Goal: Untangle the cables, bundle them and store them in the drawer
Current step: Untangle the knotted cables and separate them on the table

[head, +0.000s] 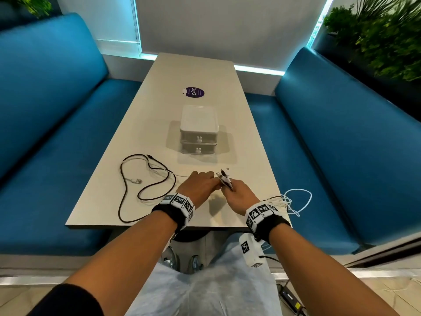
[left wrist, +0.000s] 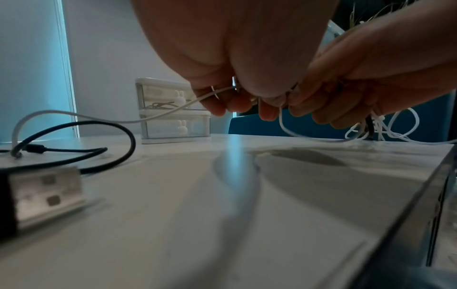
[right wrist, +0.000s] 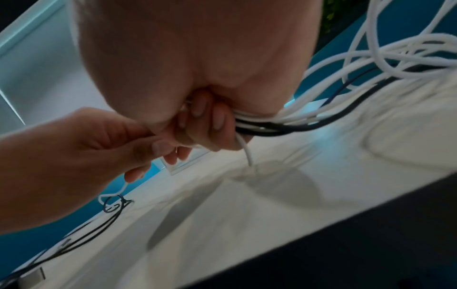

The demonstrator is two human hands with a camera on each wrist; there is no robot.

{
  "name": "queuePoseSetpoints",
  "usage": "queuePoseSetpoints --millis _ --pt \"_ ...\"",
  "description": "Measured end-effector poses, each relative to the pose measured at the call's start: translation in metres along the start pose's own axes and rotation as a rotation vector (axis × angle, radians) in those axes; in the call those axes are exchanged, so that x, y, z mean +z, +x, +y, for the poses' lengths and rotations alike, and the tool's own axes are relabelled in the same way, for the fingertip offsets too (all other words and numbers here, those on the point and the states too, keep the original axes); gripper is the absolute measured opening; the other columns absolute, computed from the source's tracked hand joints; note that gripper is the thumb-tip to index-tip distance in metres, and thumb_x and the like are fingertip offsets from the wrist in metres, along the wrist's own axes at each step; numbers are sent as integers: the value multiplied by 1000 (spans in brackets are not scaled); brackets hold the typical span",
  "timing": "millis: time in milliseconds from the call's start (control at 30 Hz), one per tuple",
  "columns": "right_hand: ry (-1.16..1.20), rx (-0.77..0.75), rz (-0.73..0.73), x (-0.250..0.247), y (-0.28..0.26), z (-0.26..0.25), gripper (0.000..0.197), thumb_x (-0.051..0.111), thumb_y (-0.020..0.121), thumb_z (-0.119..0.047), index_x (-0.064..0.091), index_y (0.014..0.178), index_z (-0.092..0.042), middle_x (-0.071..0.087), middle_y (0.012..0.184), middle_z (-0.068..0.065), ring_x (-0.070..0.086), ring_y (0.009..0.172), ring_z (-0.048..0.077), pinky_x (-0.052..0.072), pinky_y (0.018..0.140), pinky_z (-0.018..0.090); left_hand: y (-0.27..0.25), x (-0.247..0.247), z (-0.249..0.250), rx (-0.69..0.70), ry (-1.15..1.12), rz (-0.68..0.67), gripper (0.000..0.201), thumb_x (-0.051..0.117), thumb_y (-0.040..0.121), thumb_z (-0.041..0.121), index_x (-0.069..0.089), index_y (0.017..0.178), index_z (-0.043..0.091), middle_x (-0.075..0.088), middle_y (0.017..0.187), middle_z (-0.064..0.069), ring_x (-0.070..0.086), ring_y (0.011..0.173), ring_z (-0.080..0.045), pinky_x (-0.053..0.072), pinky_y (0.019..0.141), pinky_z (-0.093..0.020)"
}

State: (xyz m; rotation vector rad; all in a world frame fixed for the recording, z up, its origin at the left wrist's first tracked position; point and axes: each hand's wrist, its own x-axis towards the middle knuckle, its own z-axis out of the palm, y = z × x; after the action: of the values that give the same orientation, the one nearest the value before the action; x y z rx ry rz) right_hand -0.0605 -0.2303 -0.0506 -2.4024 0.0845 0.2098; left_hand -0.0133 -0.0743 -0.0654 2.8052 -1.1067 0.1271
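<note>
Two hands meet low in the centre of the head view, above the near end of a pale table [head: 159, 92] set between blue benches [head: 57, 124]. The right hand [head: 239, 195] is clenched around a bundle of cables [right wrist: 272, 125], white strands with a black one among them, whose plugs [head: 224, 177] stick up past the knuckles. The slack of that bundle loops off the table's right edge in white coils [head: 296, 201]. The left hand [head: 200, 185] touches the right, its fingertips pinching a thin white cable [left wrist: 153, 118] that runs leftward across the tabletop.

To the left of the hands a black cable [head: 127, 190] lies in loose loops on the table, crossed by the white one, with a silver USB plug [head: 136, 180] inside the loops.

Above the hands, at centre frame, stands a small white drawer unit [head: 198, 131] of two stacked drawers, both closed, each with a rabbit-shaped knob. In the left wrist view dark cable shows through the upper drawer's clear front. A purple sticker [head: 193, 92] sits on the table beyond it. Green plants [head: 376, 37] fill the upper right corner.
</note>
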Motion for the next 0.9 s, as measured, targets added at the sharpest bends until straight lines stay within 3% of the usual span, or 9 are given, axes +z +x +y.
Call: queuePoseSetpoints --millis 200,433,533,667,767,900 --pt "-251 45 35 0 4 16 30 46 99 -36 59 121 -19 67 110 15 62 99 35 50 82 37 -9 10 -18 -88 -28 -67 28 39 105 31 60 112 15 57 108 -6 55 100 -28 32 81 -35" --pt "-423 326 167 -30 4 52 28 43 97 -31 59 116 -17 64 110 13 63 97 34 51 79 37 -23 23 -54 -210 -212 -69 20 47 99 10 63 110 13 57 104 -11 52 97 -32 39 82 -37" --pt "-433 318 190 -28 6 53 28 41 98 -30 57 116 -17 64 109 13 63 97 34 45 73 35 -22 26 -48 -203 -202 -60 21 45 100 14 63 110 14 59 100 -10 55 95 -33 35 78 -35" --pt "-343 287 270 -21 10 46 30 38 100 -32 56 117 -15 64 108 16 61 96 38 46 75 38 -18 22 -35 -184 -54 -67 25 33 104 26 57 110 21 65 99 -3 60 93 -28 31 84 -36" --pt "-204 211 274 -13 11 33 32 37 102 -34 58 114 -13 67 106 17 61 95 39 50 80 42 -12 22 -24 -167 -16 -97 28 30 105 31 55 111 19 67 98 -8 62 89 -32 33 72 -34" --pt "-91 29 170 1 10 12 30 45 100 -29 66 111 -11 69 108 17 62 100 37 50 84 42 -2 23 -7 -139 -34 -109 28 32 104 36 55 109 21 67 95 -11 63 85 -35 38 62 -34"
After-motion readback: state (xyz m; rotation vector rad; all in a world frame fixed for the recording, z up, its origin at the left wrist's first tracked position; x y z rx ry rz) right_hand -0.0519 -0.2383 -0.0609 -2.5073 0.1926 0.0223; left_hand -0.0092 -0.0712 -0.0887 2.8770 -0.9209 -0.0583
